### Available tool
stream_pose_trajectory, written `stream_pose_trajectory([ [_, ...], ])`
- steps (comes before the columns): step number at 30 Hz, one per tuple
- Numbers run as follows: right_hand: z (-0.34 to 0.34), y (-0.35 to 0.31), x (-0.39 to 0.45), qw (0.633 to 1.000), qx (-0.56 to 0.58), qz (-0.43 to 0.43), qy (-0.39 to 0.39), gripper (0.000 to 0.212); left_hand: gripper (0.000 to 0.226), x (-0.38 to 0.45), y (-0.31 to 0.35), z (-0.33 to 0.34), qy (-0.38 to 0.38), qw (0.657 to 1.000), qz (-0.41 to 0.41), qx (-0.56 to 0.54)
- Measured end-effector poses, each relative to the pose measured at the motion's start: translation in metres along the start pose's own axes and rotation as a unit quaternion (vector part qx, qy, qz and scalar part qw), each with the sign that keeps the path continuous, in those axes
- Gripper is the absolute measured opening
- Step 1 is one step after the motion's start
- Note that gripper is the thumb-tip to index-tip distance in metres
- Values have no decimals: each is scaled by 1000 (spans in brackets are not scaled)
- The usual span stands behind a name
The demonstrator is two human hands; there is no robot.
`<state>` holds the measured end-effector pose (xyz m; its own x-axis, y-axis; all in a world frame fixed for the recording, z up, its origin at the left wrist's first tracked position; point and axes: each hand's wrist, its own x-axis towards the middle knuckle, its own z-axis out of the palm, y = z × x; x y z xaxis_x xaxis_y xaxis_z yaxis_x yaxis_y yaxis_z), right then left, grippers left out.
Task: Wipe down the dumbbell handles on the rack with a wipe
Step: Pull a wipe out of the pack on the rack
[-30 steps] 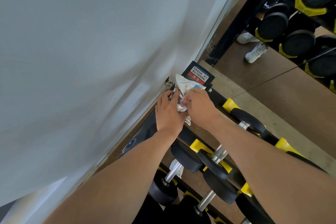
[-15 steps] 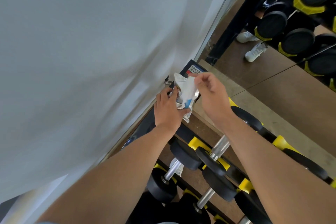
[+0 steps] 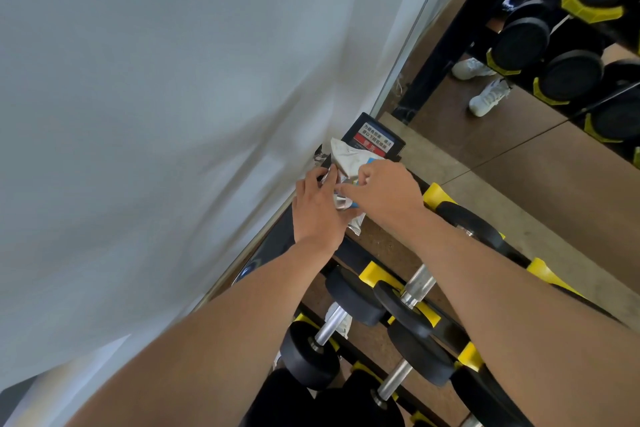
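A crumpled white and blue wipe packet (image 3: 348, 158) is held over the top left end of the dumbbell rack (image 3: 360, 256). My left hand (image 3: 318, 210) grips the packet from the left, fingers curled around its silvery lower part. My right hand (image 3: 384, 189) pinches the packet from the right at its middle. Below my arms, black dumbbells with chrome handles (image 3: 417, 282) lie in yellow cradles on the rack; another chrome handle (image 3: 330, 326) sits lower left. No loose wipe shows outside the packet.
A white wall (image 3: 156, 114) fills the left side, close to my hands. A black plate with a red warning label (image 3: 374, 142) caps the rack end. A mirror (image 3: 519, 135) on the right reflects the rack, dumbbells and white shoes.
My right hand, which had lifted up and away along the packet half a second ago, has come back down onto the packet's middle beside my left hand. The left hand has stayed put.
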<state>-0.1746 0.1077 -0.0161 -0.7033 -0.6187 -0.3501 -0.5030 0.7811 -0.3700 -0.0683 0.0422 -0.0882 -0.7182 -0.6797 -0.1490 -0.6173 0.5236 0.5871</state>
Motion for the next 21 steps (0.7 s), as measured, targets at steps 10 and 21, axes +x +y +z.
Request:
stream_pose_trajectory([
  [10,24,-3,5,979,-191,-50,41,21,78,-1,0,1,20,1000,1,-4],
  [21,27,-6,5,959,-275,-63,26,25,73,-1,1,2,24,1000,-1,19],
])
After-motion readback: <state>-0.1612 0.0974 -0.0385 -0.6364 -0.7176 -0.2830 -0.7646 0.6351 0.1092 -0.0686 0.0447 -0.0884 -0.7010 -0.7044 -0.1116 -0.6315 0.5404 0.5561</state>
